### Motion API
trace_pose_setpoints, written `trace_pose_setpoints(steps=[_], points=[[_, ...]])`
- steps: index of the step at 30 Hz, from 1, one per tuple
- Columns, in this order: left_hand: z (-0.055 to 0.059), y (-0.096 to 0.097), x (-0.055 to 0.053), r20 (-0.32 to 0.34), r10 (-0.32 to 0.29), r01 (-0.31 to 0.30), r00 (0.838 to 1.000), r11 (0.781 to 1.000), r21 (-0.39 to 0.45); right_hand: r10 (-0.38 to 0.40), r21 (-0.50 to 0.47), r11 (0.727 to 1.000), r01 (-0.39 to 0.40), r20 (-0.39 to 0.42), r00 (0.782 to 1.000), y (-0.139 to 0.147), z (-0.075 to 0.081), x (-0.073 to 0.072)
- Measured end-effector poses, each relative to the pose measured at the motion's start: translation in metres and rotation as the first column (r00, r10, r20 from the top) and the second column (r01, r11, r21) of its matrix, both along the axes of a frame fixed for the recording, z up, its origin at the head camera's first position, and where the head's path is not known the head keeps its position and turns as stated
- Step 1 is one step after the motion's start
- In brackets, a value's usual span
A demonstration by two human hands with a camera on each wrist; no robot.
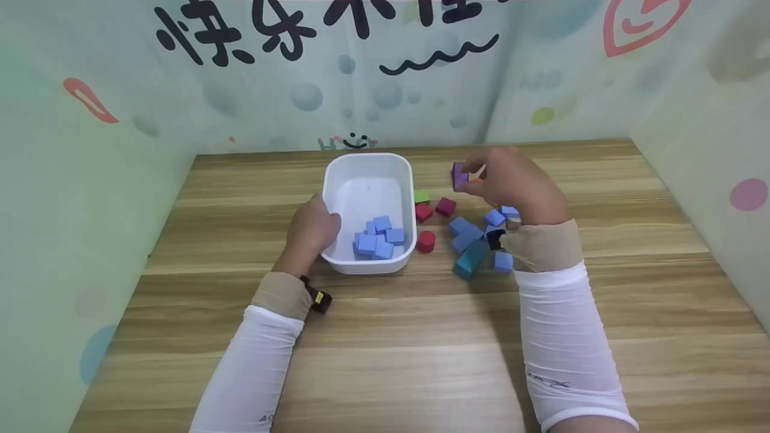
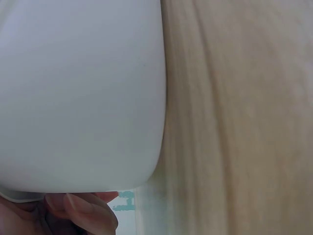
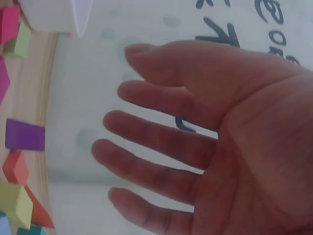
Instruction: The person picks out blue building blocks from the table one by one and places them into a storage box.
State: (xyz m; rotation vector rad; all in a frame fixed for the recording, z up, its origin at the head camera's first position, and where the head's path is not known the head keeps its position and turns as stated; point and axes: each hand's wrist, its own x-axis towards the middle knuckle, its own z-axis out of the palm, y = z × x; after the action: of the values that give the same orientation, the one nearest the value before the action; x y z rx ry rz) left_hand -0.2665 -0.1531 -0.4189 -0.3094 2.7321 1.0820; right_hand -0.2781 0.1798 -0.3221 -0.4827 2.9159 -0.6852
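Note:
My left hand (image 1: 313, 228) grips the left rim of a white plastic tub (image 1: 368, 157), the thumb over the edge. In the left wrist view the tub's outer wall (image 2: 83, 98) fills much of the picture, with curled fingers (image 2: 93, 215) at its rim. Several light blue blocks (image 1: 382, 224) lie inside the tub. My right hand (image 1: 520, 183) hovers over the blocks at the right, by a purple block (image 1: 459, 177). Its fingers (image 3: 151, 137) are extended and spread in the right wrist view, holding nothing; the purple block (image 3: 25, 134) sits apart from them on the table.
Right of the tub lie a green block (image 1: 421, 196), a red block (image 1: 423, 211), a dark pink block (image 1: 446, 207) and a red cylinder (image 1: 426, 242). Several blue blocks (image 1: 466, 237) and a teal block (image 1: 471, 260) lie below my right hand. A patterned backdrop (image 1: 421, 114) borders the table.

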Motion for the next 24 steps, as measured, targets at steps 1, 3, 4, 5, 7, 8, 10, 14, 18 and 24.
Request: trace_pose_setpoints(steps=[1, 3, 4, 5, 7, 8, 10, 14, 18, 24], points=[[0.000, 0.000, 0.000, 0.003, 0.000, 0.000, 1.000, 1.000, 0.001, -0.021, 0.003, 1.000, 0.021, 0.024, 0.999, 0.004, 0.001, 0.000], [0.001, 0.000, 0.000, 0.007, 0.001, -0.001, 1.000, 1.000, 0.000, -0.068, 0.005, 0.998, 0.068, 0.078, 0.995, 0.012, 0.002, 0.000], [0.001, 0.000, 0.000, 0.011, 0.002, -0.002, 1.000, 1.000, 0.001, -0.085, 0.010, 0.996, 0.084, 0.098, 0.992, 0.016, 0.002, -0.001], [0.001, 0.000, 0.000, 0.014, 0.004, -0.004, 1.000, 1.000, 0.003, -0.106, 0.012, 0.994, 0.106, 0.122, 0.987, 0.020, 0.002, -0.002], [0.001, 0.000, 0.000, 0.016, 0.002, -0.002, 1.000, 1.000, -0.005, -0.148, 0.004, 0.989, 0.149, 0.166, 0.975, 0.028, 0.000, -0.004], [0.001, 0.000, 0.000, 0.015, 0.003, -0.003, 1.000, 1.000, -0.009, -0.166, -0.002, 0.985, 0.170, 0.188, 0.968, 0.033, -0.001, -0.005], [0.001, 0.000, 0.000, 0.012, 0.002, -0.002, 1.000, 1.000, -0.012, -0.190, -0.013, 0.980, 0.198, 0.213, 0.958, 0.042, -0.006, -0.009], [-0.001, 0.000, 0.000, -0.002, -0.001, 0.001, 1.000, 1.000, -0.016, -0.241, -0.018, 0.967, 0.255, 0.266, 0.933, 0.055, -0.020, -0.014], [-0.003, -0.001, 0.000, -0.034, -0.012, 0.011, 0.999, 0.999, -0.039, -0.281, -0.013, 0.954, 0.300, 0.312, 0.908, 0.060, -0.033, -0.018], [-0.002, 0.000, 0.000, -0.029, -0.004, 0.003, 1.000, 0.999, -0.033, -0.272, -0.003, 0.959, 0.282, 0.263, 0.926, 0.064, -0.043, -0.022]])
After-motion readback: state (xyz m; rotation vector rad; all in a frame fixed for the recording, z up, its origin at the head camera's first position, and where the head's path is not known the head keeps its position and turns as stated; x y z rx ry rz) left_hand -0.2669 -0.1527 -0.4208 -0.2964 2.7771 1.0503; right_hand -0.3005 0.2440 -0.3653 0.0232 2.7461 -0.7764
